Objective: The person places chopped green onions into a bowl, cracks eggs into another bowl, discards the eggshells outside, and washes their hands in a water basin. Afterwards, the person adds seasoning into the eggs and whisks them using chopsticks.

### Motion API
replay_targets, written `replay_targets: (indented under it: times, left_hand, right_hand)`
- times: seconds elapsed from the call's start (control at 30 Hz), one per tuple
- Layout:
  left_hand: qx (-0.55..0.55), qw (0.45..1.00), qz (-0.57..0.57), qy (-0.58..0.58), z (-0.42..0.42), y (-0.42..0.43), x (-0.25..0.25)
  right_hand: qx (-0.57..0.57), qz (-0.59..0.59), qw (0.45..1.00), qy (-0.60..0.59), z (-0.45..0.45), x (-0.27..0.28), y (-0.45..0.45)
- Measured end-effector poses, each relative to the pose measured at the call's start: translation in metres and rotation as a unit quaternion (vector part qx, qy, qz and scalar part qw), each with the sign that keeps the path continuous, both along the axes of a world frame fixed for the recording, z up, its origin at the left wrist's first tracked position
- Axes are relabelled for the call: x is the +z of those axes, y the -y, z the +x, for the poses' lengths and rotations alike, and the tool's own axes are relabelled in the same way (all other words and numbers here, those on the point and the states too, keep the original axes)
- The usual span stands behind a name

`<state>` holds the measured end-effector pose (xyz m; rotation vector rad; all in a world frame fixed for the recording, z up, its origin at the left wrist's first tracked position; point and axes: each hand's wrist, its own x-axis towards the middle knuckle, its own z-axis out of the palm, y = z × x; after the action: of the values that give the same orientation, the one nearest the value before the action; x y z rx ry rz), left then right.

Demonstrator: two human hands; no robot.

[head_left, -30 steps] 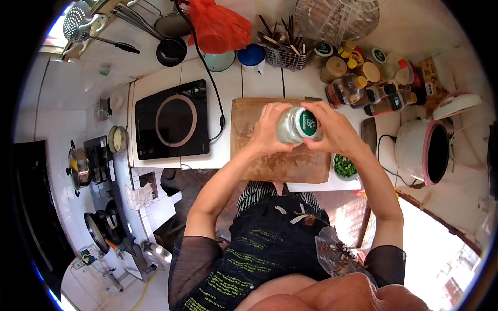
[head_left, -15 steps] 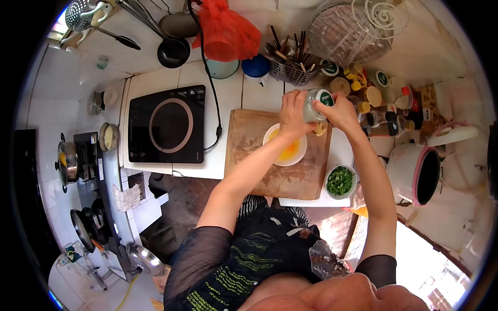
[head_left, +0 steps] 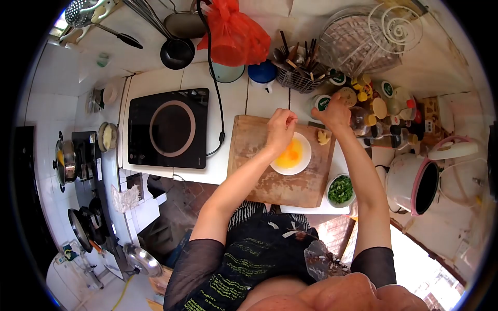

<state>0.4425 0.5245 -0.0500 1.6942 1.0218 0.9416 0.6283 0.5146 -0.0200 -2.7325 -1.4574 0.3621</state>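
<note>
My right hand (head_left: pixel 334 111) is closed on a glass jar (head_left: pixel 320 102) with a green and white lid, at the back of the counter beside other jars. Above the left edge of a white bowl (head_left: pixel 306 161) with yellow egg in it, my left hand (head_left: pixel 281 128) is closed with its fingers curled; anything inside is too small to name. The bowl sits on a wooden cutting board (head_left: pixel 254 179). A piece of ginger (head_left: pixel 323 137) lies near the board's right back corner. Chopped greens (head_left: pixel 340 189) fill a bowl to the right of the board.
An induction cooktop (head_left: pixel 168 129) is at the left, with a black cable beside it. Behind the board are a blue-lidded container (head_left: pixel 262 72) and a utensil basket (head_left: pixel 298 80). Bottles (head_left: pixel 381 127) crowd the back right, near a rice cooker (head_left: pixel 404 179). A red bag (head_left: pixel 233 36) hangs above.
The jar has moved from both hands over the board to the back right, now in my right hand only. My left hand has let go of it. The egg bowl and ginger have come into view.
</note>
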Motion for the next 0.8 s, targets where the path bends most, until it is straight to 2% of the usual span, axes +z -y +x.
replay_targets:
  times: [0.17,0.23,0.37,0.43,0.47,0.53,0.67,0.73,0.8]
  left_hand:
    - [0.001,1.000,-0.020,0.013,-0.010,0.003,0.001]
    - [-0.001,0.999,-0.053,0.009,-0.016,0.006,0.002]
    - [0.011,0.997,-0.074,-0.007,-0.031,0.014,-0.001]
    - [0.014,0.997,-0.071,-0.026,-0.042,0.019,-0.007]
    - [0.015,0.997,-0.071,-0.025,-0.047,0.021,-0.011]
    - [0.018,0.995,-0.094,-0.018,-0.055,0.027,-0.017]
    - [0.040,0.990,-0.138,0.010,-0.066,0.039,-0.011]
    - [0.053,0.983,-0.169,0.037,-0.071,0.042,-0.007]
    - [0.057,0.984,-0.166,0.025,-0.077,0.044,-0.002]
  right_hand:
    - [-0.002,0.016,0.999,0.032,0.009,-0.018,0.005]
    - [0.037,0.025,0.998,0.050,0.011,-0.015,0.008]
    - [0.067,-0.030,0.993,0.088,-0.004,0.024,0.013]
    - [0.120,0.234,0.963,0.057,-0.006,0.027,0.016]
    - [0.120,0.234,0.963,0.058,-0.010,0.037,0.013]
    - [0.146,0.330,0.932,0.017,-0.023,0.060,0.001]
    - [0.127,0.313,0.941,-0.016,-0.035,0.081,-0.029]
    - [0.185,0.351,0.917,0.035,-0.034,0.072,-0.044]
    - [0.196,0.347,0.916,0.051,-0.037,0.063,-0.056]
